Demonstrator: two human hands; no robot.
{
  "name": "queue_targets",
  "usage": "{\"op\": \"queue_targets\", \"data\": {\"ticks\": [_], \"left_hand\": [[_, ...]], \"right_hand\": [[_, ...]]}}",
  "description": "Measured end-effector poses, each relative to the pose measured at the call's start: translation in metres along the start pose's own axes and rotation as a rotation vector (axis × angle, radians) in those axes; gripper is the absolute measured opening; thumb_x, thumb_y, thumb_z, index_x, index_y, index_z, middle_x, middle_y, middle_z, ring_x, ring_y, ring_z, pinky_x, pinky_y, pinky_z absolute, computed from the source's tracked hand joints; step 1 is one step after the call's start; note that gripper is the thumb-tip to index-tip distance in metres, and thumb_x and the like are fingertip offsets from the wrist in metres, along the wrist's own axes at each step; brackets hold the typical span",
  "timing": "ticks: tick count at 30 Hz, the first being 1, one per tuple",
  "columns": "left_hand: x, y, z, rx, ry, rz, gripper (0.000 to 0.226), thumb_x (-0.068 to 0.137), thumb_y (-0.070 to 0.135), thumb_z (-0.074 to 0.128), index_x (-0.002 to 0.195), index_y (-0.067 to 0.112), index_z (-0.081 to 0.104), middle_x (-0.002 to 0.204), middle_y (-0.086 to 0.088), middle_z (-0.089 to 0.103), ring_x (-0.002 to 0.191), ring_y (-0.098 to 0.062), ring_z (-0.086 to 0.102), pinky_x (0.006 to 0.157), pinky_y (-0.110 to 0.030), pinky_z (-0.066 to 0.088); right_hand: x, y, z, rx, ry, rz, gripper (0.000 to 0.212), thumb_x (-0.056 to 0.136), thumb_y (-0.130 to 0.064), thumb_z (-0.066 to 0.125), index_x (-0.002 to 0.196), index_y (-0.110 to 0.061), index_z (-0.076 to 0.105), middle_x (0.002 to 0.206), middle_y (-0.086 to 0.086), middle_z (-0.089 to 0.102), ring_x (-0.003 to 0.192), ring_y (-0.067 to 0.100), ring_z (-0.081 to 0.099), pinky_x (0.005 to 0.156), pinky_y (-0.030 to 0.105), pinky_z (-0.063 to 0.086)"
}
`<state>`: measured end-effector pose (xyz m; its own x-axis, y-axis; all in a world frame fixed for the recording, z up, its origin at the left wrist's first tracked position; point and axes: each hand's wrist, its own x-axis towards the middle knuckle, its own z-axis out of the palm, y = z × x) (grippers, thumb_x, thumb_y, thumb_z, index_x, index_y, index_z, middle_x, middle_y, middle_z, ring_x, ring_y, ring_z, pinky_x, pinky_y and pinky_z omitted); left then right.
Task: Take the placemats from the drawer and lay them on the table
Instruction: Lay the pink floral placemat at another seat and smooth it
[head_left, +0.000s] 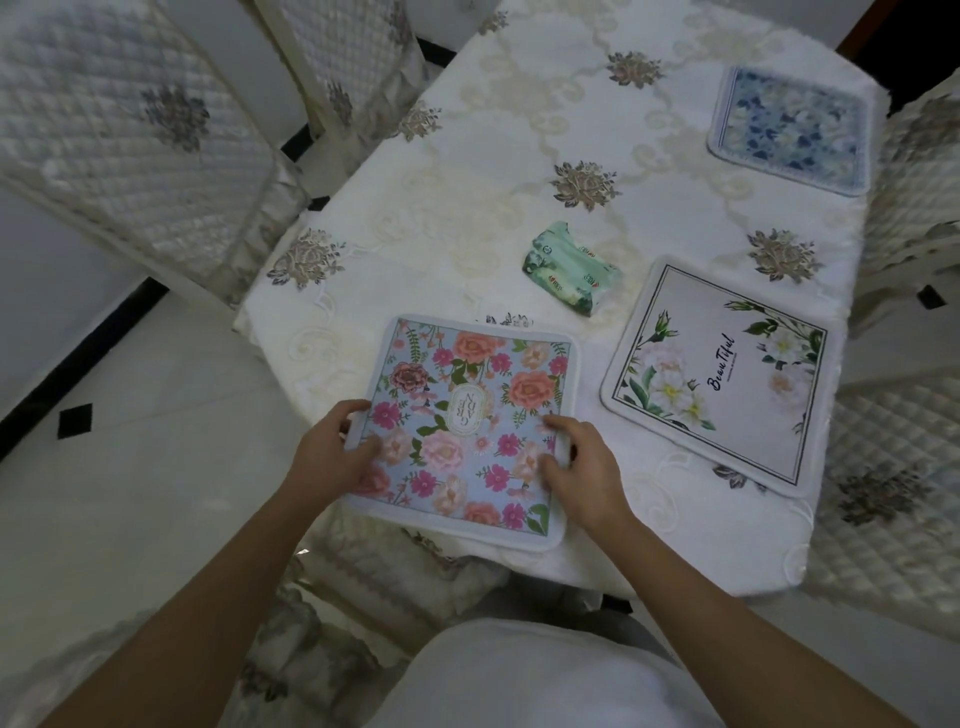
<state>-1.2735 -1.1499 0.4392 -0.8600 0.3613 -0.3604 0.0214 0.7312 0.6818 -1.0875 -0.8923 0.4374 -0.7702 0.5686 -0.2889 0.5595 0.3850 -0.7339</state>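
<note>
A light-blue placemat with pink and orange flowers (467, 410) lies at the near edge of the table (545, 130), which wears a white embroidered cloth. My left hand (332, 449) grips the mat's left edge, thumb on top. My right hand (576, 462) rests on its right part with fingers curled onto the surface. A white placemat with pale flowers and the word "Beautiful" (722, 374) lies flat to the right. A blue floral placemat (792, 130) lies at the far right corner. The drawer is out of sight.
A green tissue pack (569, 273) sits mid-table between the mats. Quilted chairs stand around the table: at the far left (130, 119), at the right (914, 208) and just below the near edge (395, 561). White tiled floor (130, 467) lies to the left.
</note>
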Motion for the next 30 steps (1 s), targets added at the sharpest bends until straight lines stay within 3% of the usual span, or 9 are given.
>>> {"op": "queue_targets", "data": {"ticks": [7,12,16,24,30], "left_hand": [[-0.035,0.014,0.008,-0.115,-0.033,0.003,0.039,0.089,0.013,0.067,0.123,0.03,0.058,0.104,-0.001,0.066,0.08,-0.013,0.067,0.06,-0.02,0.053],[-0.08,0.023,0.02,-0.064,0.086,0.041,0.023,0.088,0.023,0.071,0.109,0.027,0.063,0.085,0.002,0.068,0.066,-0.013,0.065,0.058,-0.032,0.054],[-0.124,0.038,0.041,0.001,0.162,0.086,0.028,0.09,0.027,0.07,0.116,0.028,0.059,0.086,0.004,0.065,0.063,-0.004,0.06,0.052,-0.02,0.044],[-0.215,0.072,0.097,0.012,0.282,0.087,0.046,0.093,0.024,0.065,0.137,0.028,0.051,0.105,0.003,0.066,0.082,-0.016,0.065,0.069,-0.026,0.051],[-0.301,0.063,0.123,-0.015,0.422,0.01,0.038,0.091,0.021,0.067,0.127,0.031,0.059,0.107,0.004,0.068,0.082,-0.01,0.067,0.071,-0.032,0.058]], "right_hand": [[-0.004,-0.004,-0.024,0.017,0.022,-0.143,0.043,0.089,-0.015,0.065,0.13,-0.027,0.058,0.119,-0.011,0.055,0.107,0.008,0.058,0.097,0.034,0.051],[-0.025,0.006,-0.049,-0.023,-0.044,-0.224,0.041,0.092,-0.016,0.062,0.13,-0.031,0.057,0.119,-0.013,0.056,0.103,0.004,0.059,0.091,0.031,0.055],[-0.044,0.024,-0.078,-0.018,-0.039,-0.265,0.041,0.092,-0.014,0.062,0.129,-0.031,0.059,0.121,-0.014,0.057,0.104,0.005,0.06,0.092,0.034,0.055],[-0.093,0.068,-0.13,-0.032,-0.081,-0.388,0.039,0.093,-0.017,0.063,0.13,-0.029,0.059,0.118,-0.016,0.055,0.102,0.002,0.06,0.09,0.034,0.056],[-0.131,0.093,-0.131,-0.017,-0.2,-0.466,0.039,0.093,-0.019,0.062,0.131,-0.029,0.057,0.12,-0.014,0.055,0.106,0.004,0.06,0.09,0.036,0.056]]}}
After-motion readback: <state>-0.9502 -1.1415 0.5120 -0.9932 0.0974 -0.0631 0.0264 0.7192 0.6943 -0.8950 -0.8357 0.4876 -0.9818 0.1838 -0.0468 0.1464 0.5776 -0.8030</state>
